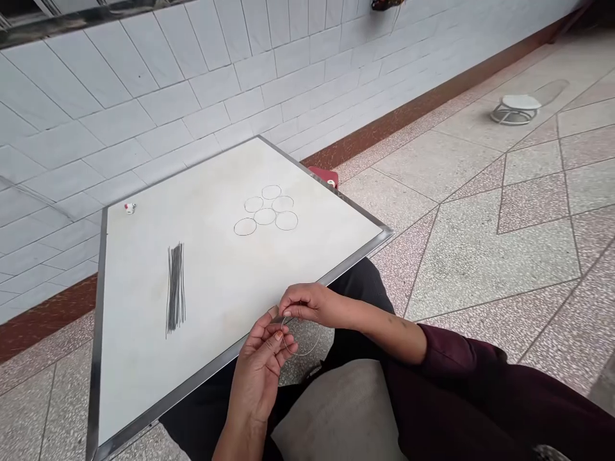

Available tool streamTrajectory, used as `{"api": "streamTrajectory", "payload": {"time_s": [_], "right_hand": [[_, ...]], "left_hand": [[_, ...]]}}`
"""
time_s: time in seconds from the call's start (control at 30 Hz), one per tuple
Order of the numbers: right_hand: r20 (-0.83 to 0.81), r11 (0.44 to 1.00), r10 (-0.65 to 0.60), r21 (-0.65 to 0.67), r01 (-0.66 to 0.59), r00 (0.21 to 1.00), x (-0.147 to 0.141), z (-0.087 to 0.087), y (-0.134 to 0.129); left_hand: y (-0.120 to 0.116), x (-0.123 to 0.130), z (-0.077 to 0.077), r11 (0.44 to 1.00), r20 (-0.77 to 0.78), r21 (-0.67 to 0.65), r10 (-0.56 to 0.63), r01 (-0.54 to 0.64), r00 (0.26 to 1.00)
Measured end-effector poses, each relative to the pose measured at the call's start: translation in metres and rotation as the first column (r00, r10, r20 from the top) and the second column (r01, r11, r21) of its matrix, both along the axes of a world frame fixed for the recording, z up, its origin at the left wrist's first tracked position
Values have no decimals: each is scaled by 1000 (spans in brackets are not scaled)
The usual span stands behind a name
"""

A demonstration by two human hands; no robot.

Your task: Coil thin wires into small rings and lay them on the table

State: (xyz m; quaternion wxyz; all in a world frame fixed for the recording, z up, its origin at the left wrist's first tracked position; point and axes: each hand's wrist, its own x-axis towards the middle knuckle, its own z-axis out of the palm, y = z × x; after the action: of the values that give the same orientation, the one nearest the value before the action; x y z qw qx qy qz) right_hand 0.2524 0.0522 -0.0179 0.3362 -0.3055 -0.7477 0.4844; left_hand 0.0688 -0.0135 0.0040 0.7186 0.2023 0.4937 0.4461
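Over the near edge of the table, both my hands hold one thin wire ring [316, 346]. My left hand [262, 358] pinches it at its left side, thumb against the fingers. From above, my right hand [305, 302] grips the same ring near its upper left, fingers closed together. Where the wire's ends lie is hidden by my fingertips. Several wire rings [264, 216] lie flat on the tabletop beyond my hands, edges close together or touching. A bundle of straight dark wires [175, 288] lies on the left part of the table.
The white table [211, 282] has a metal rim and stands by a tiled wall [158, 128]. A small white and red object [130, 208] sits at its far left corner. Behind the table shows a red stool [324, 176]. A low white chair [519, 107] stands farther off.
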Motion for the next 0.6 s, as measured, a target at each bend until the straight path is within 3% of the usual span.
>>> {"api": "streamTrajectory", "payload": {"time_s": [0.2,0.43,0.5,0.6], "right_hand": [[-30,999,42,15,-42,999,1,2,2],[-245,941,-25,-334,-60,969,1,-3,0],[-226,956,-21,-290,-47,974,3,-1,0],[-137,994,26,-104,-41,990,4,2,0]], "left_hand": [[3,0,-1,1000,-2,-26,-16,16,1000],[3,1,-1,998,3,-18,60,-60,998],[3,1,-3,996,13,-14,85,-84,996],[2,1,-6,996,14,-7,83,-83,996]]}}
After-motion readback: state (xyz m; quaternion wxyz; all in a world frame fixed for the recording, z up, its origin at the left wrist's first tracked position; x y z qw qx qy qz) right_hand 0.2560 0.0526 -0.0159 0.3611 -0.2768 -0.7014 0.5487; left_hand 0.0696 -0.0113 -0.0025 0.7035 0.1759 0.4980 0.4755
